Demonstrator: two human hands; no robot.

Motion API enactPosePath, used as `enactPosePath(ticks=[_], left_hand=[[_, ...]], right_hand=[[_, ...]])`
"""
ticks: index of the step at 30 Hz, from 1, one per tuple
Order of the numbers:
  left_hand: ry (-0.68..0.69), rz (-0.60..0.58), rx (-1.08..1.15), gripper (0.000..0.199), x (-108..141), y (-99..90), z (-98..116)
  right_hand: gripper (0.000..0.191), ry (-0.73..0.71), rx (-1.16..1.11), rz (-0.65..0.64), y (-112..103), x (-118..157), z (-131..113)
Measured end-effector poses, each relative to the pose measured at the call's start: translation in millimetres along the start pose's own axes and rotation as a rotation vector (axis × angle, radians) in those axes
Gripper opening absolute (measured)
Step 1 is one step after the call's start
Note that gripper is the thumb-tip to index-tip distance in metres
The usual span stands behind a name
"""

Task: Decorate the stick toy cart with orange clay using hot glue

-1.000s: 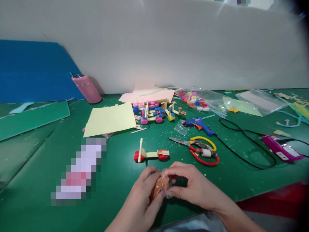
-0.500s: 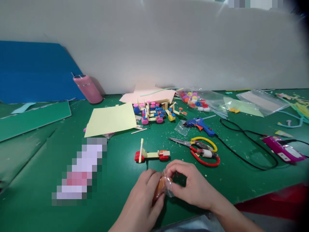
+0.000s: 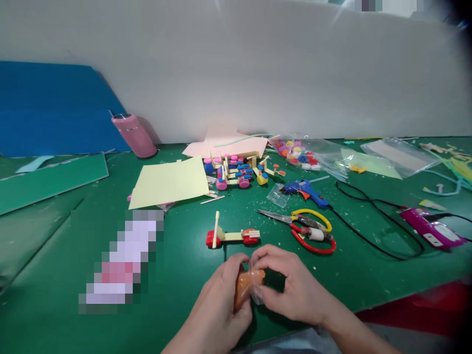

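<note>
Near the front edge of the table, my left hand [image 3: 221, 300] is wrapped round an orange object [image 3: 244, 287] in clear plastic film. My right hand [image 3: 295, 285] pinches the film [image 3: 257, 290] at the object's right end, where some orange shows out of the film. Just beyond my hands stands a small scooter-like model [image 3: 232, 237] with red wheels and an upright stick at its left end. Scissors [image 3: 311, 228] with yellow and red handles lie to its right. Several similar models [image 3: 236, 172] in pink, blue and yellow are grouped farther back.
A blue glue gun [image 3: 304, 191] lies behind the scissors, its black cord running right to a purple power strip [image 3: 431, 228]. Yellow paper [image 3: 169, 183] and a pink tumbler [image 3: 134, 135] are at the left. Bagged colourful pieces [image 3: 295, 153] lie at the back.
The film has been drawn back to the right, so more of the orange object shows between my hands. My left fingers have shifted slightly.
</note>
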State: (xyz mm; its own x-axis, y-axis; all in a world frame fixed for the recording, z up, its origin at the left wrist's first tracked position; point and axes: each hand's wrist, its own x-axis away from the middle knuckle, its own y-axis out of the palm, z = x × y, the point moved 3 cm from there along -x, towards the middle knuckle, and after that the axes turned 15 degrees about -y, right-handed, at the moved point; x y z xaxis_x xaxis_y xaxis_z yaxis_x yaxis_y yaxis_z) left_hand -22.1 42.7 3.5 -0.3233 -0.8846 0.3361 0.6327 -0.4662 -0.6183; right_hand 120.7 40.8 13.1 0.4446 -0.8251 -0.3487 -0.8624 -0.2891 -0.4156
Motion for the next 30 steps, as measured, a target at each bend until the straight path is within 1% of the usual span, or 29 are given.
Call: enactPosePath(ticks=[2,4,6,9,13,17,21,23,26,30], left_hand=[[0.015,-0.001,-0.092,0.050,1,0.3,-4],[0.021,0.004,-0.151,0.051,2,-0.3,-7],[0.019,0.011,-0.161,0.041,1,-1.3,-7],[-0.006,-0.009,-0.118,0.017,0,-2.4,-2],[-0.035,-0.104,0.015,0.009,1,-3.2,8],[-0.050,-0.152,0.085,0.004,2,-5.5,9],[-0.091,-0.126,0.081,0.006,1,-9.5,3],[-0.118,-0.104,0.089,0.008,-1,-11.1,1],[-0.117,-0.079,0.132,0.018,-3,-11.6,2],[-0.123,-0.063,0.159,0.034,-6,-6.9,-1]], right_hand=[[0.020,-0.014,-0.003,0.007,1,0,-1],[0.019,-0.015,-0.018,0.005,1,-1,0],[0.021,-0.004,-0.037,0.011,0,0,1],[0.029,0.000,-0.052,0.021,-2,1,3],[0.027,-0.017,-0.052,-0.005,-1,1,1],[0.026,-0.010,-0.089,0.035,-1,0,0],[0.019,0.025,-0.224,0.047,0,0,6],[0.017,0.043,-0.254,0.064,0,0,8],[0.021,0.063,-0.221,0.058,-1,0,8],[0.030,0.064,-0.184,-0.005,-2,0,6]])
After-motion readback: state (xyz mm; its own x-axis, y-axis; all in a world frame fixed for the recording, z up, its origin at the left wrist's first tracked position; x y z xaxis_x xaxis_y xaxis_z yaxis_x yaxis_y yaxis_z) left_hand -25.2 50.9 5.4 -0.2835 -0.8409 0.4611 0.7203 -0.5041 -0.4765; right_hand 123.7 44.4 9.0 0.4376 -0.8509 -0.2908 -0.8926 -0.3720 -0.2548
